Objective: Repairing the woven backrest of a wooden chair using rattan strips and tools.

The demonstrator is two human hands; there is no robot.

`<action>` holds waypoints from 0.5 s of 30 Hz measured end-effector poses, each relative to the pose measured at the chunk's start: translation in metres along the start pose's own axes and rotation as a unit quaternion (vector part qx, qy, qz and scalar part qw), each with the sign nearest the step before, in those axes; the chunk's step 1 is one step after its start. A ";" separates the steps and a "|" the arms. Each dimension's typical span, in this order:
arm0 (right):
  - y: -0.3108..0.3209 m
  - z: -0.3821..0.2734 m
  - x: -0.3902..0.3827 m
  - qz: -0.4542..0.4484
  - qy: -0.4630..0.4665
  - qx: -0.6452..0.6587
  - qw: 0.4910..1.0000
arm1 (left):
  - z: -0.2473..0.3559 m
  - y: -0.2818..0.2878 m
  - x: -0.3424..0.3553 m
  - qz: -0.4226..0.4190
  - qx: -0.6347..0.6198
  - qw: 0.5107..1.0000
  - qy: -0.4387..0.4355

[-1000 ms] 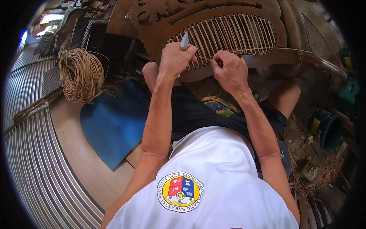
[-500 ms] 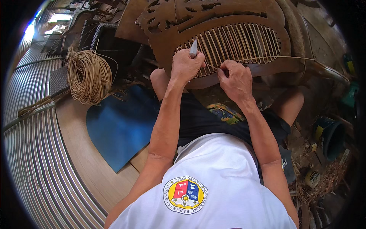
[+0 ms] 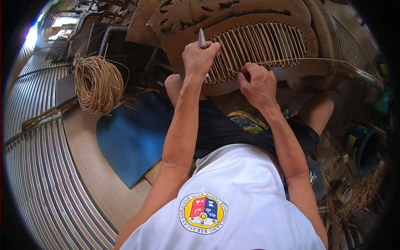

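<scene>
A carved brown wooden chair back [image 3: 246,18] lies before me. Close-set cane strands [image 3: 266,41] run across its oval opening. At the opening's left edge my left hand [image 3: 197,62] is closed around a tool with a pointed grey blade [image 3: 202,38], tip away from me; the handle is hidden in the fist. My right hand [image 3: 259,85] has thumb and forefinger pinched together at the near rim, by a thin cane strand that crosses the others. A long strand [image 3: 323,59] stretches from there to the right, over the wood.
A big coil of cane [image 3: 99,85] hangs at the left, beside corrugated metal sheeting [image 3: 54,179]. Below it is a blue sheet [image 3: 129,141] on a wooden board. Dark green buckets [image 3: 364,150] and fibre scraps [image 3: 358,193] are at the right.
My left hand has moved a little left and away from me with the blade, off the strands. My right hand has stayed almost in place.
</scene>
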State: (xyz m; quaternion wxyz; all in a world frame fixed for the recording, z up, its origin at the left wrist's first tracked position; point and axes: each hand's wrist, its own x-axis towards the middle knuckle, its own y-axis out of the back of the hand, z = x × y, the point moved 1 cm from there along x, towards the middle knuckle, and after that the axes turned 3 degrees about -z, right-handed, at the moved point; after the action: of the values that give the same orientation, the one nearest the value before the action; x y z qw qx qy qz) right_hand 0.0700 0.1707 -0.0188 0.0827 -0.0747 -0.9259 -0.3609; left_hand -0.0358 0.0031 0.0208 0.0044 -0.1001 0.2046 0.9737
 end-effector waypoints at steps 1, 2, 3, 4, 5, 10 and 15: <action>0.000 0.001 -0.001 0.000 -0.004 -0.001 1.000 | 0.005 -0.003 -0.003 0.028 0.062 0.998 -0.012; -0.001 0.003 0.000 0.002 -0.001 -0.006 1.000 | 0.010 -0.005 -0.006 0.055 0.123 0.991 -0.023; -0.001 0.004 0.000 0.004 0.001 -0.010 1.000 | 0.012 -0.007 -0.006 0.051 0.123 0.991 -0.023; -0.001 0.004 0.000 0.003 0.001 -0.010 1.000 | 0.015 -0.005 -0.006 0.049 0.141 0.989 -0.020; 0.000 0.003 0.000 0.004 0.004 -0.004 1.000 | 0.016 -0.003 -0.006 0.046 0.159 0.986 -0.017; 0.000 0.003 0.000 0.008 0.009 0.001 1.000 | 0.020 0.003 -0.001 0.016 0.195 0.981 -0.006; 0.000 0.002 -0.001 0.011 0.015 -0.013 1.000 | 0.019 0.002 -0.004 0.020 0.206 0.978 -0.012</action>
State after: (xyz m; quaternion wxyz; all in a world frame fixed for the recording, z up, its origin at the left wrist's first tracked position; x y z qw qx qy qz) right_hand 0.0704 0.1722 -0.0204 0.0992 -0.0803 -0.9191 -0.3727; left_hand -0.0357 0.0090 0.0395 0.0075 -0.0808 0.4029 0.9116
